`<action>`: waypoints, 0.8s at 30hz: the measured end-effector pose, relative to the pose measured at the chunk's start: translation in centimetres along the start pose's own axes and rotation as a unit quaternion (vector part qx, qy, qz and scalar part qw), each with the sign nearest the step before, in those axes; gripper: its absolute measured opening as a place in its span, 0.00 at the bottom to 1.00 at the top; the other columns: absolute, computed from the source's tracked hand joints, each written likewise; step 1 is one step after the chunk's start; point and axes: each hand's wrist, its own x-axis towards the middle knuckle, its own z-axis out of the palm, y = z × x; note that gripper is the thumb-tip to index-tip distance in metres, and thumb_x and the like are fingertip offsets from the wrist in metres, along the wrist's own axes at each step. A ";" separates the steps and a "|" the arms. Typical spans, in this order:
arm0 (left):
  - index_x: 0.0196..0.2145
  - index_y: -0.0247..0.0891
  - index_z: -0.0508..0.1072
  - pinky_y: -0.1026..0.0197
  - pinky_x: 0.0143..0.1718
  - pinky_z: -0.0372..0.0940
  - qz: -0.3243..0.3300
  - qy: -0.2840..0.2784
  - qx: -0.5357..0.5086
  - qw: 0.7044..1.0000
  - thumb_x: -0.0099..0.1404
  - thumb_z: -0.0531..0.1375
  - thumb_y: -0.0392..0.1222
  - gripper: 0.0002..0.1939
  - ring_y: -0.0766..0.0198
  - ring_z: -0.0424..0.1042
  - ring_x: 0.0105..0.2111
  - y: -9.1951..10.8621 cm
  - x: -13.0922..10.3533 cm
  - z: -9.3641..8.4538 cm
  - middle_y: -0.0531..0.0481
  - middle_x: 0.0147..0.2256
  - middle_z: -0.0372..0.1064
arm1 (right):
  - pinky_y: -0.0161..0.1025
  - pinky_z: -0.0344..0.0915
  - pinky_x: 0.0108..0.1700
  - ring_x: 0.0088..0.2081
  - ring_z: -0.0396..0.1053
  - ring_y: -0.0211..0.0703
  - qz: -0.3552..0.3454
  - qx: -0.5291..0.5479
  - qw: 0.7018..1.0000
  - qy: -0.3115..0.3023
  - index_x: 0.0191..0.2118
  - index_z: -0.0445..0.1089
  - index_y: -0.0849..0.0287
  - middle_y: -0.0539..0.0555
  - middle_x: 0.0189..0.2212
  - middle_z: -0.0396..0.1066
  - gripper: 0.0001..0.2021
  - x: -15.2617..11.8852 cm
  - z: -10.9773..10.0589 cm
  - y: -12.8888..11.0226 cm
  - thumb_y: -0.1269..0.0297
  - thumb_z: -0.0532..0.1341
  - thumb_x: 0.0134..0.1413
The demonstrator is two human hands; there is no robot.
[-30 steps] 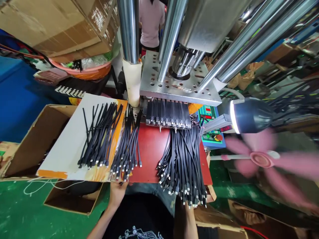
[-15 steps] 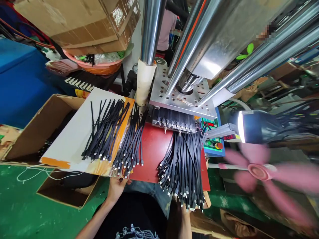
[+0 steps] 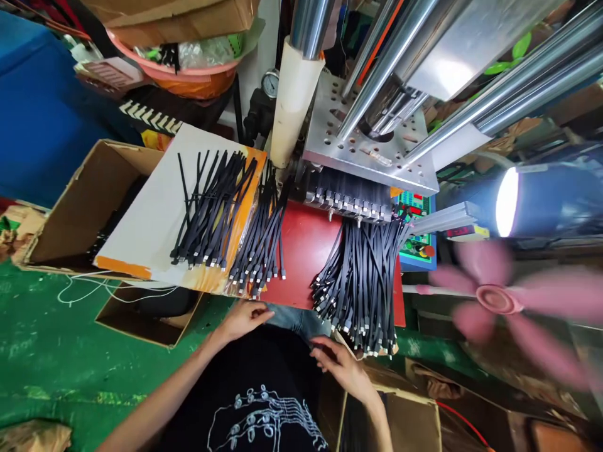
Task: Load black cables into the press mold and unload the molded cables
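My left hand (image 3: 245, 319) is below the front edge of the white board, its fingers loosely curled and apart, holding nothing. Near my lap, my right hand (image 3: 340, 365) has bent, parted fingers and is also empty, just below the cable ends. A large bundle of black cables (image 3: 362, 282) hangs over the red table's (image 3: 301, 251) right front. Two smaller piles lie to the left: one of black cables (image 3: 214, 213) on the white board (image 3: 141, 220), another pile (image 3: 259, 242) at its right edge. Behind stands a metal press (image 3: 370, 138) with a connector-lined block (image 3: 348, 198) beneath.
A pink fan (image 3: 499, 299) spins at the right, under a bright lamp (image 3: 507, 202). A control panel (image 3: 417, 229) sits behind the big bundle. Cardboard boxes stand at left (image 3: 85, 207) and lower right (image 3: 414, 420). A gauge (image 3: 270, 83) is behind the board.
The view has shifted, so the table sits higher and slightly further right. Both hands have drawn back from the table edge toward my body, and my right hand has come out from under the cables.
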 end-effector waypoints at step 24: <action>0.24 0.40 0.79 0.63 0.25 0.57 0.192 0.160 0.226 0.941 0.75 0.54 0.40 0.22 0.66 0.69 0.18 -6.3 1.5 5.9 0.50 0.18 0.74 | 0.46 0.67 0.38 0.38 0.74 0.55 -0.280 -0.538 0.737 0.298 0.62 0.73 0.61 0.63 0.41 0.74 0.21 13.6 -17.7 -15.8 0.57 0.52 0.75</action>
